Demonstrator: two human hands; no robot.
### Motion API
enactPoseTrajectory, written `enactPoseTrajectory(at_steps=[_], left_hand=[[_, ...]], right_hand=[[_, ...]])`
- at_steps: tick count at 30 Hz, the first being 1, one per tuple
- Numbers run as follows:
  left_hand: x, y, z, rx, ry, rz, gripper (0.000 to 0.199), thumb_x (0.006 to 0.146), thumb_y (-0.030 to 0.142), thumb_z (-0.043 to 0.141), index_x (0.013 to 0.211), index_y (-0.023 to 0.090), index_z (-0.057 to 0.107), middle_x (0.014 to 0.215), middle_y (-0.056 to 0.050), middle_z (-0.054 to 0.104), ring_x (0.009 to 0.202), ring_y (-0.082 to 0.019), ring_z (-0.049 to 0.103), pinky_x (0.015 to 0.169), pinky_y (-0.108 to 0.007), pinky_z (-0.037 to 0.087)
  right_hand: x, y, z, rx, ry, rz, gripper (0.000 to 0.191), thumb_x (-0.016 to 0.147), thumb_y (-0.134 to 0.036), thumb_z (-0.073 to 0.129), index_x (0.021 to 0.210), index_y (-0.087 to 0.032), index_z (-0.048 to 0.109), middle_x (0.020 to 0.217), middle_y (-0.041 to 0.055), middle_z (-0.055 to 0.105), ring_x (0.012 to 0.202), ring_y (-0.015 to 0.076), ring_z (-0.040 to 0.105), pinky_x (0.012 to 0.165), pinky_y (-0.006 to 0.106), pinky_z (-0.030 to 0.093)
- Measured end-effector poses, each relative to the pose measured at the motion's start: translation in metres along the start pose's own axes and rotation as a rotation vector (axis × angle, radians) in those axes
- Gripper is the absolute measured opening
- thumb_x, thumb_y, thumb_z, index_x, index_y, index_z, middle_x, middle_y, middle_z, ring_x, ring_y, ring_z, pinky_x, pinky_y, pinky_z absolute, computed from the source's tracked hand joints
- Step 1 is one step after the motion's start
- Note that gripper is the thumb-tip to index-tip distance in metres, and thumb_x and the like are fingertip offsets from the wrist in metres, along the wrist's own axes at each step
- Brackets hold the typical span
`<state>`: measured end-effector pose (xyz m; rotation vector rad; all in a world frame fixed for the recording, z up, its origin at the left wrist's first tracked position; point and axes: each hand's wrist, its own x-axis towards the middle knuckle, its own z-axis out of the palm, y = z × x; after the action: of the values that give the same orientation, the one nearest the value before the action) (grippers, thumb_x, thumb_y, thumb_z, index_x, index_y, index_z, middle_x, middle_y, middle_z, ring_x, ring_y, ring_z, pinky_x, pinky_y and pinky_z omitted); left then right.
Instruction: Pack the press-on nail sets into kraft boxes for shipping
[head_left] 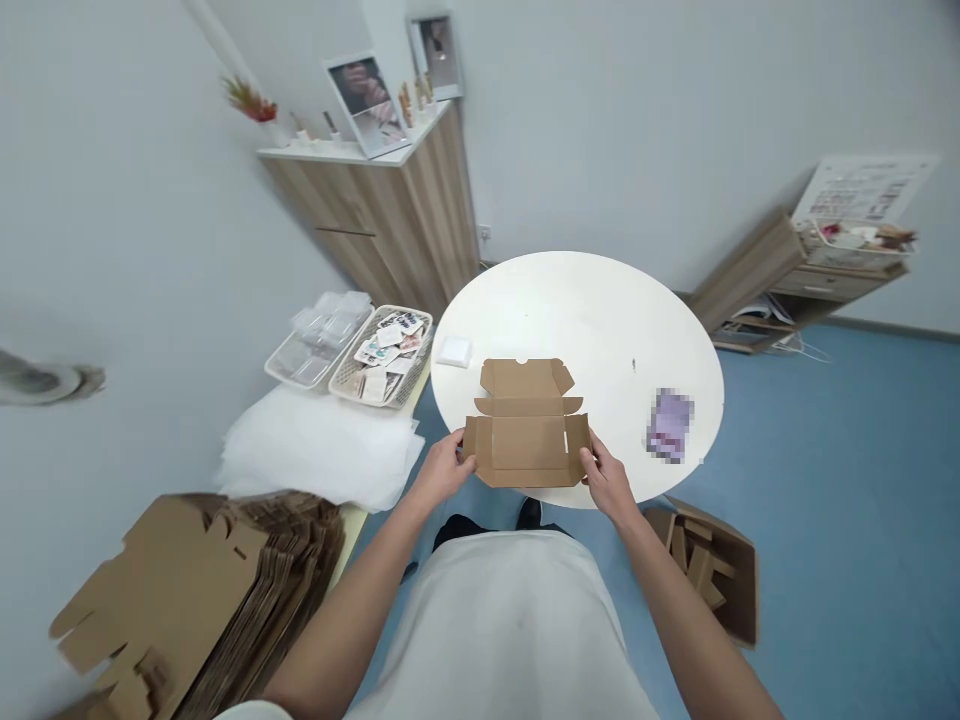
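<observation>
**Box blank, brown cardboard, opened out [529, 443]: one, in two hands**

Nearest, lower left: stack of flat brown cardboard blanks [187, 570]. Lower right, on the blue floor [847, 450]: open brown cardboard carton [742, 590] containing cardboard pieces [701, 570].

Left grip [442, 467]: pinching the box blank's left side flap, thumb on its face. Right grip [609, 485]: pinching the right side flap. The box blank sits directly between the two, over the near part of the round white bench [570, 300]; contact with the surface cannot be told. Its farther panel extends away from both.

Left of the bench: soft white translucent sheets [322, 445]. On the bench, right: purple rectangular item [670, 425], pixelated. On the bench, left edge: small white square packet [454, 351].

Beyond the sheets: white plastic basket [356, 397] of printed packets [386, 345].

Farthest: wood-grain cabinet [375, 215], white-topped.
</observation>
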<state>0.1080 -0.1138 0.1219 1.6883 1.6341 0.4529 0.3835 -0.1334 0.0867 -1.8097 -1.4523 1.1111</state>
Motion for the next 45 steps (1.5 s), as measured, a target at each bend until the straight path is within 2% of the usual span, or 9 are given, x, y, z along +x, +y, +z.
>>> enactPoseTrajectory(at_steps=[5,8,12,19,27,31,37,41,45], left_hand=[[0.034,0.017,0.031,0.022,-0.065,0.048,0.04,0.068,0.017,0.046,0.107,0.02,0.054,0.079,0.0,0.061,0.056,-0.01,0.049,0.057,-0.022,0.04],[0.048,0.013,0.039,0.031,-0.116,0.051,0.042,0.069,0.018,0.045,0.11,0.021,0.053,0.084,-0.001,0.06,0.056,-0.01,0.05,0.058,-0.022,0.042],[0.064,-0.001,0.042,0.04,-0.159,0.058,0.043,0.07,0.018,0.045,0.113,0.021,0.051,0.088,-0.001,0.06,0.057,-0.01,0.052,0.059,-0.023,0.043],[0.087,-0.027,0.041,-0.045,-0.182,0.055,0.042,0.071,0.02,0.048,0.113,0.021,0.05,0.085,-0.001,0.058,0.057,-0.009,0.054,0.061,-0.024,0.045],[0.118,-0.049,0.044,-0.208,-0.187,-0.023,0.042,0.071,0.025,0.053,0.112,0.016,0.049,0.087,-0.003,0.058,0.063,-0.01,0.058,0.065,-0.024,0.046],[0.121,-0.052,0.04,-0.119,-0.129,-0.073,0.057,0.073,0.029,0.053,0.124,0.015,0.034,0.098,-0.008,0.056,0.074,-0.013,0.059,0.072,-0.028,0.046],[0.107,-0.041,0.037,0.198,0.005,0.185,0.07,0.069,0.04,0.057,0.128,0.018,0.027,0.126,-0.014,0.038,0.118,-0.028,0.034,0.093,-0.042,0.032],[0.096,-0.03,0.044,0.333,-0.203,0.41,0.062,0.061,0.046,0.063,0.115,0.022,0.043,0.119,-0.01,0.045,0.114,-0.027,0.036,0.096,-0.043,0.025],[0.09,-0.026,0.054,0.447,-0.351,0.454,0.054,0.059,0.042,0.066,0.106,0.024,0.048,0.113,-0.007,0.049,0.109,-0.026,0.04,0.097,-0.045,0.019]], right_hand=[[0.001,0.026,-0.012,0.116,0.063,0.08,0.049,0.082,-0.034,0.031,0.13,-0.027,0.033,0.117,0.0031,0.053,0.099,0.0179,0.051,0.083,0.031,0.042],[0.005,0.036,-0.009,0.046,0.113,0.158,0.047,0.08,-0.031,0.034,0.125,-0.024,0.042,0.098,0.0048,0.057,0.089,0.0183,0.052,0.08,0.032,0.041],[0.009,0.042,0.0,0.034,0.109,0.222,0.048,0.075,-0.028,0.041,0.122,-0.024,0.045,0.081,0.0011,0.054,0.068,0.0135,0.05,0.069,0.028,0.043],[0.014,0.034,0.007,0.135,0.119,0.243,0.049,0.07,-0.03,0.045,0.119,-0.024,0.048,0.076,-0.0023,0.052,0.045,0.0069,0.042,0.052,0.025,0.041],[0.034,0.034,0.011,-0.045,0.193,0.264,0.046,0.071,-0.026,0.04,0.115,-0.022,0.049,0.088,0.0012,0.055,0.054,0.0091,0.048,0.057,0.027,0.044],[0.033,0.037,0.014,-0.071,0.245,0.321,0.053,0.072,-0.028,0.04,0.124,-0.019,0.039,0.094,0.0037,0.054,0.062,0.0111,0.052,0.062,0.028,0.045],[0.033,0.048,0.012,-0.207,0.36,0.377,0.064,0.071,-0.038,0.045,0.13,-0.017,0.03,0.105,0.0098,0.05,0.076,0.0176,0.053,0.071,0.033,0.044],[0.053,0.054,0.001,-0.197,0.365,0.366,0.061,0.071,-0.042,0.047,0.126,-0.016,0.037,0.115,0.0144,0.047,0.095,0.023,0.052,0.077,0.035,0.043],[0.087,0.053,-0.006,-0.153,0.259,0.385,0.06,0.072,-0.045,0.046,0.125,-0.017,0.039,0.118,0.0129,0.049,0.106,0.0238,0.048,0.084,0.035,0.04]])
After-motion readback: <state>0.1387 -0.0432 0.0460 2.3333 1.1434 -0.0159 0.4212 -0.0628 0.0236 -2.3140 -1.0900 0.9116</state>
